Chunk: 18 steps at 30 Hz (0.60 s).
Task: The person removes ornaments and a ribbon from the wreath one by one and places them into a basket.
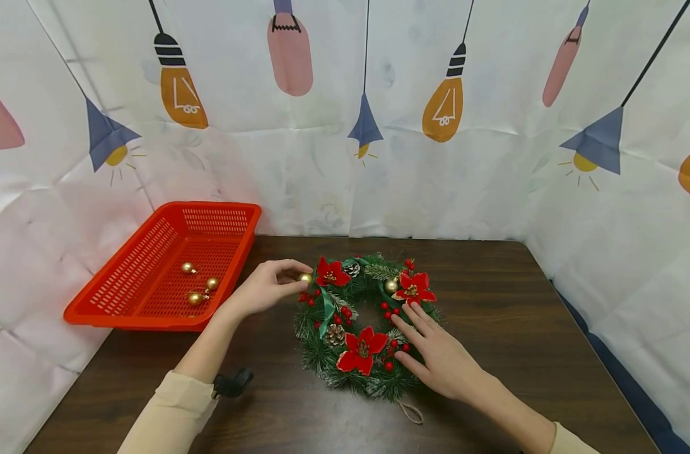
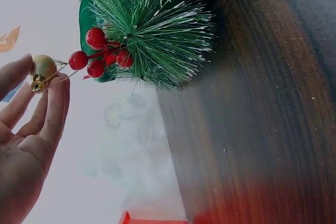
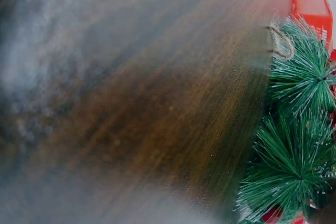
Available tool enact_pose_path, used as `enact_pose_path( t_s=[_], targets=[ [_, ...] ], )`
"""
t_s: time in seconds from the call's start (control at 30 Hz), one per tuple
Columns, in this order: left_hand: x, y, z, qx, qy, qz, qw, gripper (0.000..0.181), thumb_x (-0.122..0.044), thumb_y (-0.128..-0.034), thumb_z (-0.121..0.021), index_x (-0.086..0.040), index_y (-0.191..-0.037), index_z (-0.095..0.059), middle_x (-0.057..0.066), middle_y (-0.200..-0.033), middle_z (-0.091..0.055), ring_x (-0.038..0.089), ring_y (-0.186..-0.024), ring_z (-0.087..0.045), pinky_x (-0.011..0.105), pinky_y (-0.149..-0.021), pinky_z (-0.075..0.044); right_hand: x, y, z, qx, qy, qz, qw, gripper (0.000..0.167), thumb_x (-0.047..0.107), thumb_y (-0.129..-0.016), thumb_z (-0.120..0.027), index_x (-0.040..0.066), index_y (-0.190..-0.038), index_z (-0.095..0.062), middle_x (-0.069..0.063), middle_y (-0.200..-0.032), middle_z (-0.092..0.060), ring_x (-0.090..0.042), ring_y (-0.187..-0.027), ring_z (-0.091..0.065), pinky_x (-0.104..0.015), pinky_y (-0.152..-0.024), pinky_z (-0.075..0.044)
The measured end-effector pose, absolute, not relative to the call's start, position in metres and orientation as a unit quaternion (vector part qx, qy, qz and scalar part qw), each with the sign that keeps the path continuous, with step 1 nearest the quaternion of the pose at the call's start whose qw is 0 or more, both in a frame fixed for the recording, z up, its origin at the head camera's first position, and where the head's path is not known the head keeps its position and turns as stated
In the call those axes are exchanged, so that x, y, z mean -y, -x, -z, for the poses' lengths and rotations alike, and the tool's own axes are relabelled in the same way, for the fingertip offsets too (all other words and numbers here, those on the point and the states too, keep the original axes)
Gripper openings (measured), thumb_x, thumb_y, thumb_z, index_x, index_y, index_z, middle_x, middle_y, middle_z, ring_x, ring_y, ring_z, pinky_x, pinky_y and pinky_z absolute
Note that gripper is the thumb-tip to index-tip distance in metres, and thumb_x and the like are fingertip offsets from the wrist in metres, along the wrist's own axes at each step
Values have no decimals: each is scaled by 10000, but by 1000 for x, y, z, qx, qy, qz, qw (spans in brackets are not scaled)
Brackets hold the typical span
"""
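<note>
A green Christmas wreath (image 1: pixel 316 353) with red poinsettias, red berries and pinecones lies on the table. At its upper left my left hand (image 1: pixel 268 287) pinches a small gold ball ornament (image 1: pixel 305 278) between thumb and fingers. The left wrist view shows that ornament (image 2: pixel 44 66) with its gold cap, close beside red berries (image 2: pixel 95 38). My right hand (image 1: pixel 444 356) rests on the wreath's right side, fingers spread and fairly straight. Another gold ball (image 1: pixel 391 286) sits on the wreath beside the upper right poinsettia (image 1: pixel 415 288). In the right wrist view mostly pine needles (image 3: pixel 299 177) and tabletop appear.
A red plastic basket (image 1: pixel 146 321) at the left holds several gold balls (image 1: pixel 195 298). From the wreath's near edge a twine loop (image 1: pixel 411 413) sticks out onto the dark wooden table (image 1: pixel 492 302). A printed white curtain (image 1: pixel 333 183) hangs behind the table.
</note>
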State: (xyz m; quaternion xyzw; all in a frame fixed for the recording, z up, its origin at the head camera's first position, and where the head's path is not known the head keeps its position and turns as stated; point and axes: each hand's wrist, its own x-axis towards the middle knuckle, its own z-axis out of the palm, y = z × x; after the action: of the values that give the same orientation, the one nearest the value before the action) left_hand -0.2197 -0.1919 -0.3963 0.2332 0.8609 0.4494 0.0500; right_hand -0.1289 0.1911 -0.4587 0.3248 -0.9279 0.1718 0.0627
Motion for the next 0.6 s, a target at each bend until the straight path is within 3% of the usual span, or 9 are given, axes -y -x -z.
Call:
enact_pose_path(
  t_s=[0.33,0.6],
  targets=[
    [200,211,399,-836,-238,-492,45,252,-138,-986,-718,-76,-1230,-719,106,-1208,-695,234,-1050,-671,301,-880,-565,-191,129,458,926,-328,-172,75,686,509,-1032,-576,153,-1593,-405,-151,-1651,-287,-343,-1528,-220,-539,-1114,-381],
    [207,203,400,-838,-228,-494,33,241,-65,-971,-719,-89,-1211,-714,70,-1187,-691,229,-1021,-674,307,-872,-568,-191,128,458,926,-328,-170,74,678,492,-1041,-567,143,-1596,-396,-159,-1650,-285,-349,-1531,-204,-543,-1120,-370]
  ],
)
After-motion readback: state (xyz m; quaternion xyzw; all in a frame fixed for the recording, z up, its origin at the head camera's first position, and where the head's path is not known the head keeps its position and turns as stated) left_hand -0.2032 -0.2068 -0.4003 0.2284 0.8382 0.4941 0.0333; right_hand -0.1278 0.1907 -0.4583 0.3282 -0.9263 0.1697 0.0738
